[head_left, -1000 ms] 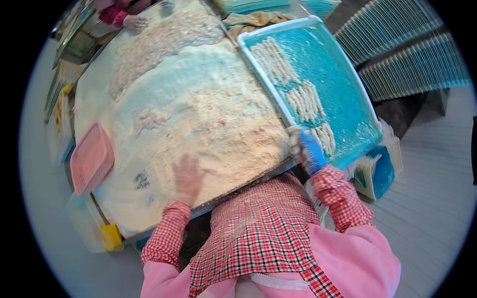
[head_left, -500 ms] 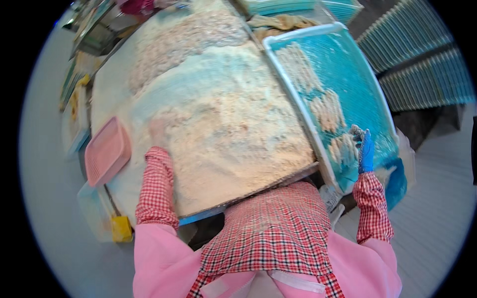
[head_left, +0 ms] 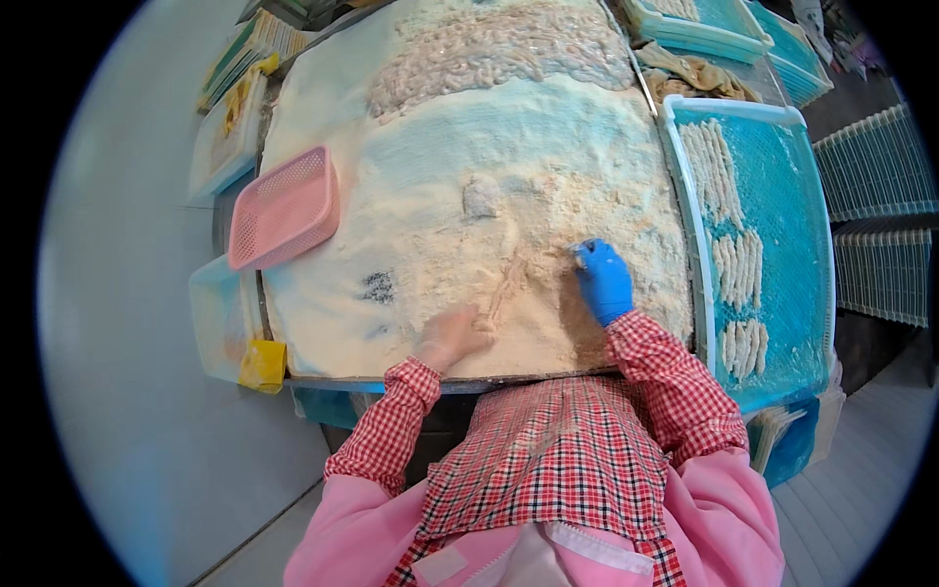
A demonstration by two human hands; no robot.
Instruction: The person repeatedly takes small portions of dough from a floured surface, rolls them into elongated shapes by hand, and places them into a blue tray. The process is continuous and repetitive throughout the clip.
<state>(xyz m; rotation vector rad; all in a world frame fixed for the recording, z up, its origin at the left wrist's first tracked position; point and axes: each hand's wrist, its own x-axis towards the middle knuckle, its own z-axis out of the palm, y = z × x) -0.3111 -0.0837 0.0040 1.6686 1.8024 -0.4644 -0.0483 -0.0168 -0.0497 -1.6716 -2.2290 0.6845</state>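
My left hand (head_left: 456,338), pale and seemingly in a thin clear glove, is low over the floured table (head_left: 323,333). Its fingers are pressed together at the near end of a thin pinkish raw meat strip (head_left: 506,287), which lies slanted in the breading flour (head_left: 430,284). To its right, my right hand (head_left: 604,282) wears a blue glove with flour-caked fingertips. Its fingers are curled into the flour, and whatever they may hold is hidden. A heap of wet, pale raw strips (head_left: 504,54) spreads along the table's far side. A small floury lump (head_left: 480,197) sits mid-table.
On the right, a blue mesh tray (head_left: 782,186) with a white rim bears rows of coated strips (head_left: 740,266). A pink perforated basket (head_left: 286,207) stands at the table's left edge. Stacked trays (head_left: 699,29) and a crumpled tan cloth (head_left: 694,73) lie beyond the mesh tray.
My right hand has moved left from the mesh tray to the flour. My left hand has come nearer the middle, to the strip. The whole view has shifted.
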